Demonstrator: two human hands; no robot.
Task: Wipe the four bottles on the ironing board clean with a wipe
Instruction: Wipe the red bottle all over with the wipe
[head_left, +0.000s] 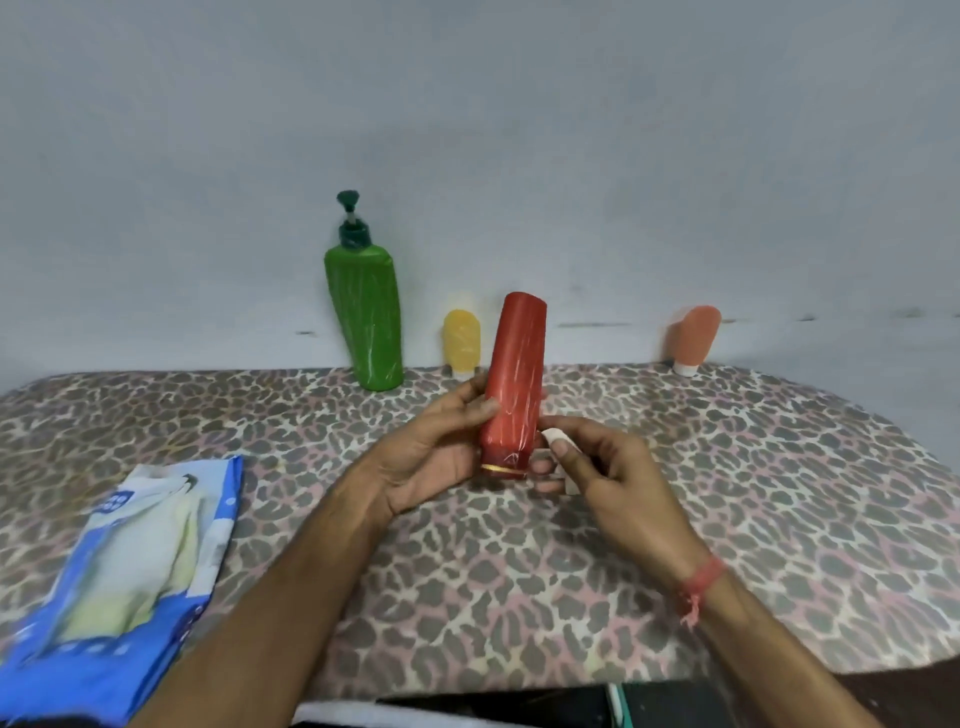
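Observation:
My left hand (441, 452) grips a red bottle (514, 374) upside down, its cap end low, above the middle of the leopard-print ironing board (727, 493). My right hand (602, 467) pinches a small white wipe (558, 441) against the bottle's lower right side. A tall green pump bottle (366, 317) stands at the back by the wall. A small yellow bottle (461, 340) stands on its white cap just right of it. An orange bottle (693, 335) stands on its cap at the back right.
A blue and white pack of wipes (119, 561) lies flat on the board's front left. A grey wall (467, 130) rises directly behind the bottles. The board's front edge runs along the bottom, with dark objects (623, 706) below it.

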